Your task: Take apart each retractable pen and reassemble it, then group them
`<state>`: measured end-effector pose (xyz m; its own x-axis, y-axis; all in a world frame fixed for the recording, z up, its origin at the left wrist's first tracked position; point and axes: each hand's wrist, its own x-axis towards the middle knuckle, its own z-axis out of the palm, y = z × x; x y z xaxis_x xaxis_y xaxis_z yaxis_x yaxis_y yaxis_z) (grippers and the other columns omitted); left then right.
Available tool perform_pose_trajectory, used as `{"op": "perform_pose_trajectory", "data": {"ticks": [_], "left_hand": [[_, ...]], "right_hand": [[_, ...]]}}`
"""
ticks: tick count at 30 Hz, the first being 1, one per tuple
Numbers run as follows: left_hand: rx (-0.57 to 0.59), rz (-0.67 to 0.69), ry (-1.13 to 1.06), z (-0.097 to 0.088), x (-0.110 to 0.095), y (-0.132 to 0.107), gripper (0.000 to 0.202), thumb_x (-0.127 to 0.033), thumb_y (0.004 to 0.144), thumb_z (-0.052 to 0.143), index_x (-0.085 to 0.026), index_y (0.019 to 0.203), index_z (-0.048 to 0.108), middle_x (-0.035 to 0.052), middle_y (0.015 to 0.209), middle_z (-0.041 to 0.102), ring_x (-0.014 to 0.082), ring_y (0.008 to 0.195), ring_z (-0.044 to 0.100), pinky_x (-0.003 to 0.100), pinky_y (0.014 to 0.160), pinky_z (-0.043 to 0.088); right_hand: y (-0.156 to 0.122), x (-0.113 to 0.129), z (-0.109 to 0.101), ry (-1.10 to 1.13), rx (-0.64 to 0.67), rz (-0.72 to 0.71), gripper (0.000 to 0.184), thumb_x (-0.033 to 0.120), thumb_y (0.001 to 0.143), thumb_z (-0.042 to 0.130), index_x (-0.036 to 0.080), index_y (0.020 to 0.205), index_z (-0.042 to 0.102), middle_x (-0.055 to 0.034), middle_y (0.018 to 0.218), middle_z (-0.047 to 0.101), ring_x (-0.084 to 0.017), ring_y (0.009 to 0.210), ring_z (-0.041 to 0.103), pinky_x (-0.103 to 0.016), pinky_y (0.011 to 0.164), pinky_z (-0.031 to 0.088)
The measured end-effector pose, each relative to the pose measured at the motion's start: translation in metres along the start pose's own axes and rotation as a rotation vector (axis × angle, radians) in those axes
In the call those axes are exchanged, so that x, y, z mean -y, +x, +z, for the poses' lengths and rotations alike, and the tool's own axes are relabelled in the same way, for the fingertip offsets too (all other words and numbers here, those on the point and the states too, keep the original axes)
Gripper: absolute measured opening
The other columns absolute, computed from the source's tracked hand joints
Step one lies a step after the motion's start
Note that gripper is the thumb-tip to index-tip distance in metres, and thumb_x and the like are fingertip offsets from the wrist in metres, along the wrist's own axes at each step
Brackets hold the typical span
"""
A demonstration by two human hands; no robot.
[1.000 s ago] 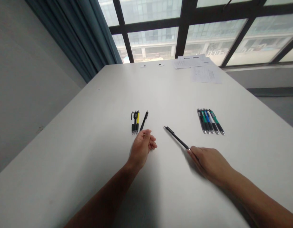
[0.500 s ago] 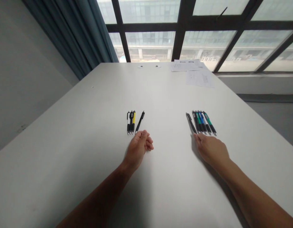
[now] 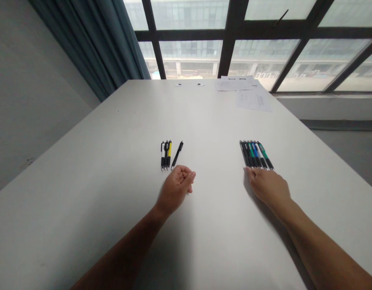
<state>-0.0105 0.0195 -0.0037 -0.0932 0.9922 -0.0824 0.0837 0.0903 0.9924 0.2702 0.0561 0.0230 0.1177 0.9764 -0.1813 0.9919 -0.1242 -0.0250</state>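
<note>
My left hand (image 3: 176, 185) rests on its side on the table, fingers curled in and thumb against them, with nothing visible inside. Just beyond it lies a slanted black pen (image 3: 177, 155), apart from a small group with a white-and-black pen (image 3: 162, 155), a black pen (image 3: 166, 155) and a yellow-and-black pen (image 3: 169, 154). On the right, my right hand (image 3: 267, 185) is closed at the near end of the leftmost black pen (image 3: 244, 153); its fingertips are partly hidden. That pen lies against a row of several pens, among them a blue pen (image 3: 255, 150) and a green pen (image 3: 263, 151).
The white table (image 3: 128, 129) stretches to the window (image 3: 190, 52). Sheets of paper (image 3: 254, 100) lie at its far right, and two small round fittings sit near the far edge. A blue curtain (image 3: 98, 44) hangs at the left.
The leftmost black pen on the right has moved right and now lies alongside the row, my right hand at its end. My left thumb has shifted right and its fingers have curled.
</note>
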Motion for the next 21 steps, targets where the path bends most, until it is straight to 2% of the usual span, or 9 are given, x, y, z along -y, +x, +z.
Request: {"op": "perform_pose_trajectory", "data": {"ticks": [3,5,7,10,13,17,19,21], "left_hand": [[-0.13,0.24,0.44,-0.016,0.001,0.007,0.017,-0.035,0.09,0.07,-0.02,0.097,0.068,-0.0025,0.07,0.057,0.0143,0.06,0.054,0.027,0.063,0.043],[-0.187,0.375,0.696,-0.028,0.003,0.014,0.016,-0.027,0.09,0.068,-0.02,0.104,0.073,0.0026,0.081,0.061,0.0188,0.074,0.058,0.033,0.077,0.047],[-0.228,0.408,0.909,-0.037,0.004,0.02,0.022,-0.026,0.092,0.067,-0.019,0.112,0.075,0.0076,0.092,0.063,0.0233,0.083,0.058,0.037,0.083,0.047],[-0.246,0.373,1.158,-0.042,0.003,0.024,0.026,-0.032,0.095,0.067,-0.019,0.116,0.076,0.01,0.094,0.063,0.0268,0.087,0.056,0.038,0.081,0.046],[-0.246,0.354,1.274,-0.041,0.002,0.025,0.025,-0.033,0.096,0.066,-0.019,0.114,0.076,0.0114,0.095,0.063,0.0276,0.087,0.056,0.038,0.079,0.044],[-0.263,0.356,1.275,-0.042,0.005,0.028,0.014,-0.026,0.095,0.067,-0.017,0.099,0.076,0.0112,0.095,0.064,0.0276,0.089,0.057,0.038,0.079,0.046],[-0.28,0.421,1.215,-0.041,0.007,0.027,0.008,-0.019,0.094,0.067,-0.016,0.096,0.075,0.0103,0.094,0.064,0.0263,0.088,0.058,0.038,0.081,0.048],[-0.264,0.558,1.095,-0.037,0.005,0.021,0.007,-0.016,0.094,0.065,-0.014,0.096,0.072,0.0094,0.093,0.063,0.0244,0.088,0.059,0.038,0.083,0.051]], "right_hand": [[-0.003,-0.001,0.0,0.02,0.004,-0.005,0.063,0.053,0.107,0.027,0.021,0.105,0.082,-0.0192,0.098,0.08,-0.035,0.085,0.075,-0.042,0.071,0.048],[-0.007,-0.004,0.0,0.031,0.013,-0.022,0.064,0.055,0.106,0.027,0.021,0.104,0.081,-0.0188,0.097,0.08,-0.036,0.085,0.074,-0.041,0.069,0.046],[-0.011,-0.007,0.001,0.036,0.037,-0.055,0.066,0.058,0.106,0.025,0.021,0.099,0.08,-0.0181,0.094,0.08,-0.036,0.083,0.073,-0.04,0.066,0.043],[-0.016,-0.01,0.003,0.078,0.059,-0.076,0.062,0.06,0.105,0.028,0.024,0.1,0.078,-0.0152,0.092,0.079,-0.036,0.082,0.072,-0.038,0.064,0.04],[-0.018,-0.01,0.005,0.098,0.056,-0.1,0.059,0.059,0.104,0.031,0.023,0.092,0.075,-0.0148,0.086,0.078,-0.035,0.077,0.071,-0.037,0.061,0.038],[-0.018,-0.013,0.014,0.184,-0.015,-0.177,0.056,0.062,0.101,0.036,0.024,0.077,0.069,-0.0121,0.073,0.074,-0.031,0.066,0.066,-0.036,0.058,0.037],[-0.018,-0.015,0.018,0.277,-0.056,-0.259,0.057,0.065,0.099,0.039,0.024,0.067,0.059,-0.0087,0.063,0.067,-0.027,0.059,0.062,-0.035,0.058,0.038],[-0.02,-0.016,0.02,0.415,-0.082,-0.353,0.055,0.066,0.099,0.043,0.023,0.066,0.055,-0.0053,0.058,0.062,-0.023,0.056,0.058,-0.035,0.059,0.04]]}}
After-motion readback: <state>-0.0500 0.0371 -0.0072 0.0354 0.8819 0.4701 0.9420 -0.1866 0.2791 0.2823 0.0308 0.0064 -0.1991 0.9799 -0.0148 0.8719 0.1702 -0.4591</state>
